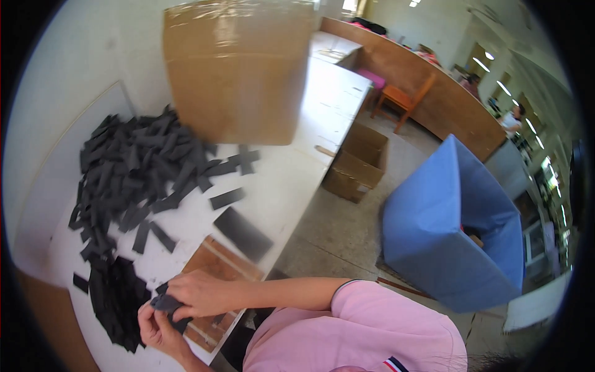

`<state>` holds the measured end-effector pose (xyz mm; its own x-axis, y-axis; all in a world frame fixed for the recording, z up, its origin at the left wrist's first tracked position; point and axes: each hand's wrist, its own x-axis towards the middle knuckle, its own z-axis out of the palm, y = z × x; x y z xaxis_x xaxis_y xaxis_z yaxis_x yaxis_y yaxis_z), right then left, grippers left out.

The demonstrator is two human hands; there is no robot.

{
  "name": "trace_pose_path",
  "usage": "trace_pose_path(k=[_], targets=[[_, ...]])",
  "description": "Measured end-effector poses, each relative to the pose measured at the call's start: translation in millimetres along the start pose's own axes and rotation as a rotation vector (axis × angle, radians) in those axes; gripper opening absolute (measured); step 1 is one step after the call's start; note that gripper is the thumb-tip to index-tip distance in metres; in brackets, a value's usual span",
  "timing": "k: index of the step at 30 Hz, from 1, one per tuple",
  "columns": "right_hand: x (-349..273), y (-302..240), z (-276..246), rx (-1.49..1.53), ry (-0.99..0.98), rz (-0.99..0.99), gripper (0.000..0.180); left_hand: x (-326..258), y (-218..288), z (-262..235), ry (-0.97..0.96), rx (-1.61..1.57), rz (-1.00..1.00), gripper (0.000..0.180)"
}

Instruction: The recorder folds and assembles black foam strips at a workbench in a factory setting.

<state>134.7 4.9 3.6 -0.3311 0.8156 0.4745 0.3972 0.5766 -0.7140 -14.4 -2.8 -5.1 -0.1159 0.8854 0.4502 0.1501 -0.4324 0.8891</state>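
Observation:
Both of my hands are closed on a small dark grey fabric piece [165,302] above the near edge of the white table. My left hand [160,332] pinches it from below, with thumb and fingers pressed together. My right hand [201,294] grips its upper side, fingers curled over it. Just left of my hands lies a heap of black fabric pieces [114,301]. Beyond it spreads a large pile of dark grey strips [136,161], with several loose ones around. Beneath my right forearm is a reddish-brown wooden board [226,257], partly hidden.
A big taped cardboard box [238,74] stands on the white table [291,186]. A larger dark grey rectangular piece [243,234] lies beyond the board. On the floor to the right are an open carton [356,164], a blue fabric bin [427,223] and an orange chair [403,99].

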Motion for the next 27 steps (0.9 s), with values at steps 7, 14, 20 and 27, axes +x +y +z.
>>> trace_pose_path(k=[7,14,20,27], targets=[[15.0,-6.8,-23.3,-0.245,-0.115,-0.046,0.022,5.9,13.7,14.9,0.205,-0.435,-0.053,0.01],[-10.1,30.7,5.5,-0.389,-0.188,-0.103,0.018,-11.0,-10.7,7.2,0.09,-0.342,-0.226,0.006],[-31.2,11.4,-21.4,-0.206,-0.177,0.135,0.016,-10.7,12.2,-0.7,-0.011,-0.519,-0.316,0.023],[19.7,-9.5,-26.0,0.034,-0.188,0.168,0.023,0.9,10.6,5.0,-0.086,-0.24,-0.181,0.023]])
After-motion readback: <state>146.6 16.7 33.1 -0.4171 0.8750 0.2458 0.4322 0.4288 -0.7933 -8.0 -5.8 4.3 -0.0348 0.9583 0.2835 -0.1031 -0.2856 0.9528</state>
